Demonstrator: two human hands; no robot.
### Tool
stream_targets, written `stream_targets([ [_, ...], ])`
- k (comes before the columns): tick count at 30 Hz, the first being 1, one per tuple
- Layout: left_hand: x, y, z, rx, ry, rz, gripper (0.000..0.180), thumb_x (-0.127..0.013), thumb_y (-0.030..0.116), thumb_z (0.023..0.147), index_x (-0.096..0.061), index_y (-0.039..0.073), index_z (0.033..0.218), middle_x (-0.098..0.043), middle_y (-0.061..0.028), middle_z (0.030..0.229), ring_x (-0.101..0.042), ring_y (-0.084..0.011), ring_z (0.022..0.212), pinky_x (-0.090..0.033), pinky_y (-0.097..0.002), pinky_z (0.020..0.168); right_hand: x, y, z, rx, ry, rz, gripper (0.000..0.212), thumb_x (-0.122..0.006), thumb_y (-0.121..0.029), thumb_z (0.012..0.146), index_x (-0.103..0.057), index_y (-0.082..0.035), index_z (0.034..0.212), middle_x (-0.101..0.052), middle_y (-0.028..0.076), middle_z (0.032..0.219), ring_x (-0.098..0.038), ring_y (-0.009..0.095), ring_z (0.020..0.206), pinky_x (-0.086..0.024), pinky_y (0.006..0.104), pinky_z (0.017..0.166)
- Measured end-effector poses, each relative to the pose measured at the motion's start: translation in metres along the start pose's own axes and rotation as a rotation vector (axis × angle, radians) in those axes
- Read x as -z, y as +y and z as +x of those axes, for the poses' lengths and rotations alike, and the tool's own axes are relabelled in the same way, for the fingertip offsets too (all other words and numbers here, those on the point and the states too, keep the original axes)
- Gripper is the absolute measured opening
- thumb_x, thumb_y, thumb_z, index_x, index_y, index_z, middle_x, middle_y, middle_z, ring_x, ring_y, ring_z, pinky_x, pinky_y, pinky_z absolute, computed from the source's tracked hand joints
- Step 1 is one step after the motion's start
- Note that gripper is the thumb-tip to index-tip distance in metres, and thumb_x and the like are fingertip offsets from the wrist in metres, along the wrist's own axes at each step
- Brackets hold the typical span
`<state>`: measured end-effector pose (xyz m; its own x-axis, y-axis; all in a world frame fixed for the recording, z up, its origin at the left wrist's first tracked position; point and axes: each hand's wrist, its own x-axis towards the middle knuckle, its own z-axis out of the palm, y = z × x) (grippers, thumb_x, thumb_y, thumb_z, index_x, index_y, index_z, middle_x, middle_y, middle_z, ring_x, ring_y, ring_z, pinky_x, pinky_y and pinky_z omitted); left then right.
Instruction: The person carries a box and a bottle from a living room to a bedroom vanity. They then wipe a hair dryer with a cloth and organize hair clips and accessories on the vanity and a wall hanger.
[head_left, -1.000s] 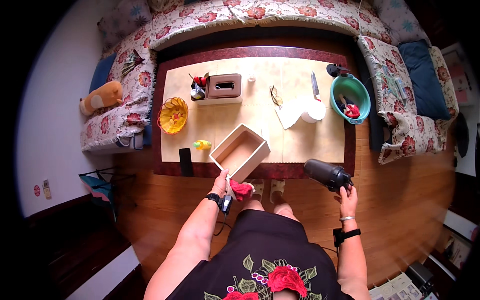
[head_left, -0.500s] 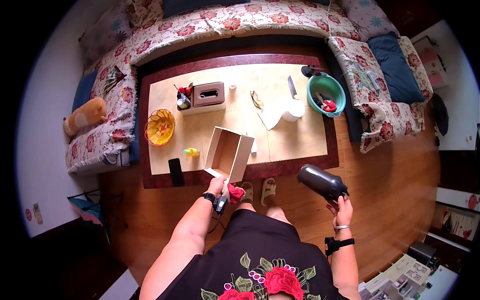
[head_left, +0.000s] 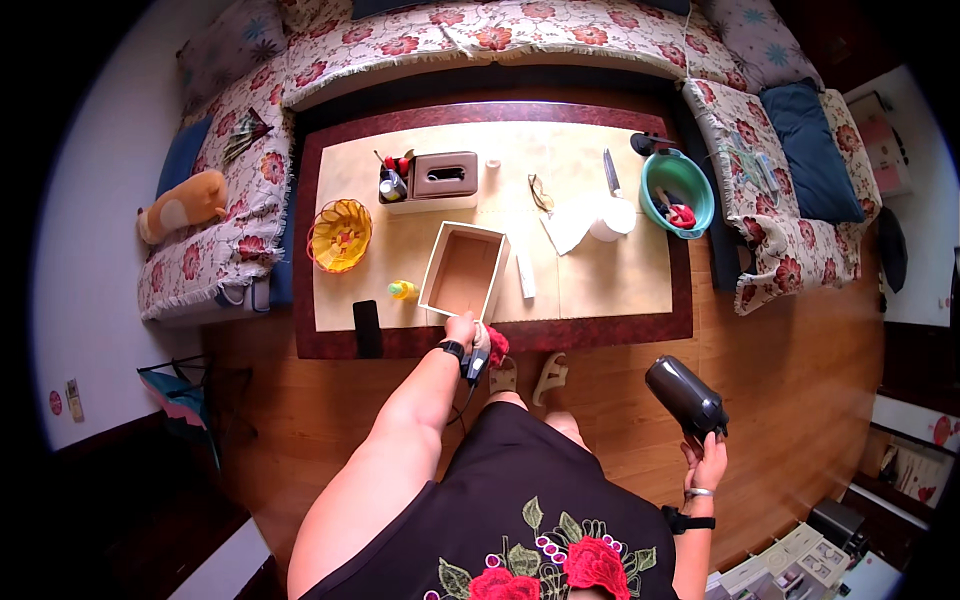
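Observation:
My left hand (head_left: 460,328) is closed on the near rim of an empty, open-topped pale box (head_left: 466,266), which sits or hovers over the table's front part; contact with the table is unclear. A crumpled red cloth (head_left: 497,345) hangs beside that hand, seemingly held with the box. A corded device (head_left: 474,366) sits at the left wrist. Out to the right, past the table edge and over the floor, my right hand (head_left: 706,463) grips the handle end of a dark, shiny vacuum jug (head_left: 685,393), tilted almost onto its side.
On the table (head_left: 640,336) stand a yellow basket (head_left: 340,236), phone (head_left: 367,328), small yellow bottle (head_left: 402,290), brown-topped tissue box (head_left: 445,176), glasses (head_left: 540,194), knife (head_left: 611,172), white roll (head_left: 612,221), slim white carton (head_left: 526,274) and green basin (head_left: 677,194). Floral-covered sofas (head_left: 495,35) surround it.
My left hand has moved forward with the box, which now lies flatter with its inside facing up. The jug in my right hand has shifted slightly right and nearer me.

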<state>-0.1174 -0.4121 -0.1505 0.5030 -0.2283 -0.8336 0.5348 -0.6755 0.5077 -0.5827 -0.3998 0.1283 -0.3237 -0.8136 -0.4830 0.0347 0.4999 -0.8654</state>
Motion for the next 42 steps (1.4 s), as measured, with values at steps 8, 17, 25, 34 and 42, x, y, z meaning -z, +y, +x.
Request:
stream_targets([
  [8,-0.012,0.002,-0.002,0.18,-0.303,-0.283,0.039,-0.059,0.041,0.091,-0.056,0.006,0.074,-0.05,-0.0037,0.057,-0.049,-0.0183,0.05,-0.041,-0.0373,0.051,0.0,-0.003,-0.006,0.007,-0.023,-0.012,0.034,-0.053,-0.023,0.097,-0.046,-0.004,0.124,-0.06,0.009,0.115,-0.067,0.023,0.092,-0.057,0.0313,0.065],
  [17,-0.007,0.025,-0.096,0.324,-0.97,-0.493,0.032,-0.059,0.024,0.091,-0.057,0.001,0.112,-0.061,-0.0172,0.116,-0.06,-0.0308,0.108,-0.048,-0.0447,0.096,-0.046,-0.019,0.011,-0.059,-0.197,0.004,0.035,-0.052,-0.02,0.096,-0.048,-0.005,0.127,-0.061,0.006,0.112,-0.064,0.019,0.093,-0.055,0.0346,0.073],
  [25,-0.088,0.07,-0.23,-0.024,-1.481,0.054,0.109,-0.074,0.046,0.078,-0.002,0.008,0.151,-0.029,-0.0183,0.148,-0.052,-0.0243,0.117,-0.042,-0.0372,0.1,-0.029,-0.035,0.019,-0.061,-0.328,0.148,0.041,-0.057,-0.026,0.094,-0.049,-0.002,0.126,-0.065,0.008,0.102,-0.067,0.017,0.082,-0.057,0.031,0.07],
  [34,-0.221,0.032,-0.356,-0.367,-1.642,0.227,0.091,-0.083,0.029,0.072,-0.031,0.005,0.143,-0.047,-0.0082,0.134,-0.044,-0.0203,0.125,-0.032,-0.0344,0.108,0.112,-0.032,0.047,0.215,-0.191,0.362,0.038,-0.057,-0.024,0.094,-0.049,-0.008,0.127,-0.064,0.006,0.11,-0.065,0.02,0.094,-0.056,0.0357,0.079],
  [42,-0.373,-0.058,-0.474,-0.516,-1.715,0.481,0.095,-0.086,0.015,0.067,-0.031,0.006,0.144,-0.046,-0.0076,0.134,-0.045,-0.019,0.123,-0.035,-0.0335,0.105,0.284,-0.043,0.088,0.369,-0.088,0.715,0.056,-0.07,-0.022,0.086,-0.043,-0.006,0.133,-0.056,0.004,0.122,-0.054,0.016,0.113,-0.044,0.0306,0.096],
])
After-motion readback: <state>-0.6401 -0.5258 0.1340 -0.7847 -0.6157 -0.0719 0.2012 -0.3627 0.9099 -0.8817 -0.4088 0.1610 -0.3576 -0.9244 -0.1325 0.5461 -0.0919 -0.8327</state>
